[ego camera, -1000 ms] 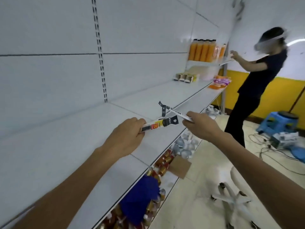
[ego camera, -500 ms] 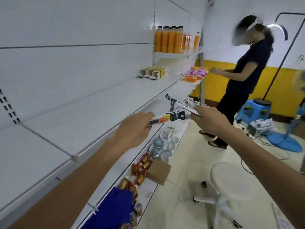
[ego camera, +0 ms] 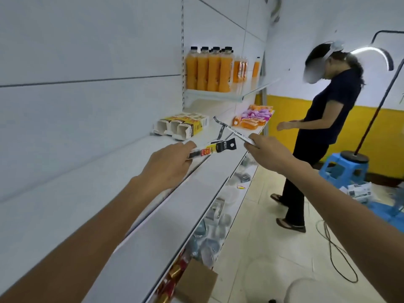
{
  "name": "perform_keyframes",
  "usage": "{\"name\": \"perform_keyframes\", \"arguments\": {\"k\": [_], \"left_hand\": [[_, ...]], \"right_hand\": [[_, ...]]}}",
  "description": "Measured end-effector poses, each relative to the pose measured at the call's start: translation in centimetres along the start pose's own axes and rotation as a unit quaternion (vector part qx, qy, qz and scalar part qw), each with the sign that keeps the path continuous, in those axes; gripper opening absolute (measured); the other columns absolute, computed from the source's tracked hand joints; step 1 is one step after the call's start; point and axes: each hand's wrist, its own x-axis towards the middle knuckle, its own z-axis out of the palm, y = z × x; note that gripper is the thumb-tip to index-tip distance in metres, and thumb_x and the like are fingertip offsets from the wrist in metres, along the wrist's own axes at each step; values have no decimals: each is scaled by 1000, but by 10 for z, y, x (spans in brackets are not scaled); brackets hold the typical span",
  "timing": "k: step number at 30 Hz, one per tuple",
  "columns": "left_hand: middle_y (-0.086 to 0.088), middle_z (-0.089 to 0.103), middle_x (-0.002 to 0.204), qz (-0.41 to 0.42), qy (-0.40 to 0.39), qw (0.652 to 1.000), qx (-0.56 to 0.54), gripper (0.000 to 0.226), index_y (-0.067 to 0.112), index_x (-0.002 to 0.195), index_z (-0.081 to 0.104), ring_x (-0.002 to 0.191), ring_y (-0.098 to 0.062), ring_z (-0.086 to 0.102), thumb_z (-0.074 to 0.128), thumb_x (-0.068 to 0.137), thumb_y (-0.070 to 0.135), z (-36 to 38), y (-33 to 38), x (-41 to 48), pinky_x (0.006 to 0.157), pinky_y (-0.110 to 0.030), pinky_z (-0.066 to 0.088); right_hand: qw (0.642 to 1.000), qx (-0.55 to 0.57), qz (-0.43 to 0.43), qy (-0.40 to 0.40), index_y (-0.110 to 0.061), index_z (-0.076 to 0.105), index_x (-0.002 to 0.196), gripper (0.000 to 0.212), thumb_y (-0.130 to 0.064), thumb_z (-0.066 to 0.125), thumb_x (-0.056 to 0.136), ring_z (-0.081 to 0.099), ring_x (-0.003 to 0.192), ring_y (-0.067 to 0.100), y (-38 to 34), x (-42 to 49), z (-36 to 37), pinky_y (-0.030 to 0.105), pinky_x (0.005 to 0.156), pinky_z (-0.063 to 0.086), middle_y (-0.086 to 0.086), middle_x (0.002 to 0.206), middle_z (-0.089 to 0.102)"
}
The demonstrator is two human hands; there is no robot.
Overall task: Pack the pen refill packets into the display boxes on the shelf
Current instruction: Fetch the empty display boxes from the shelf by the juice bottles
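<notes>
My left hand [ego camera: 169, 165] grips a pen refill packet [ego camera: 215, 149] with a black hang tab and a red-yellow label, held level over the shelf [ego camera: 109, 193]. My right hand [ego camera: 270, 150] pinches a stack of thin refill packets [ego camera: 235, 131] that points up and left. Beyond both hands, three yellow-and-white display boxes [ego camera: 181, 126] lie on the white shelf with their open ends facing me; they look empty.
Orange juice bottles [ego camera: 207, 71] stand on a small upper shelf. Pink and orange snack packs [ego camera: 253, 117] lie at the shelf's far end. A person in dark clothes [ego camera: 323, 132] stands on the right by a blue stool [ego camera: 343, 169]. Bottles, cans and a cardboard box [ego camera: 196, 283] fill the lower shelf.
The view has swung right along the shelf and come closer to the display boxes. Both hands keep their packets and have moved toward the boxes. The other person has lowered an arm.
</notes>
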Motion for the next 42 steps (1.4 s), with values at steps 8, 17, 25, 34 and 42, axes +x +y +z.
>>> {"name": "perform_keyframes", "arguments": {"k": [8, 17, 25, 34, 42], "left_hand": [[-5, 58, 104, -60, -4, 998, -13, 19, 17, 112, 47, 82, -22, 49, 38, 96, 20, 47, -26, 105, 64, -30, 34], [-1, 61, 110, -217, 33, 974, -58, 26, 22, 118, 49, 96, -24, 54, 42, 94, 24, 92, -59, 210, 80, -41, 46], [-11, 62, 91, -366, 106, 922, -73, 17, 13, 102, 52, 83, -28, 56, 37, 97, 20, 91, -72, 226, 73, -40, 45], [0, 52, 62, -452, 200, 865, -85, 13, 8, 83, 60, 52, -9, 44, 54, 87, 18, 100, -74, 202, 46, -11, 34], [14, 55, 51, -461, 211, 851, -139, 22, 24, 60, 58, 46, 3, 48, 67, 80, 21, 116, -75, 215, 45, -6, 33]], "right_hand": [[998, -20, -52, -35, -13, 45, 93, 25, -35, 34, 98, 51, 76, 29, 51, 142, 40, 32, 57, 32, 9, 82, 51], [973, 39, -214, -73, -13, 47, 89, 23, -33, 37, 97, 52, 81, 30, 56, 313, 72, 37, 67, 40, 8, 84, 54], [914, 65, -359, -180, -12, 56, 93, 24, -32, 44, 94, 60, 78, 27, 13, 388, 94, 39, 67, 48, 9, 87, 61], [838, 78, -465, -275, -13, 60, 100, 45, -45, 74, 71, 56, 86, 21, -10, 384, 115, 35, 73, 47, 3, 95, 58], [811, 85, -505, -282, -18, 57, 102, 50, -39, 80, 64, 52, 93, 22, -6, 389, 117, 36, 82, 44, 1, 98, 55]]}}
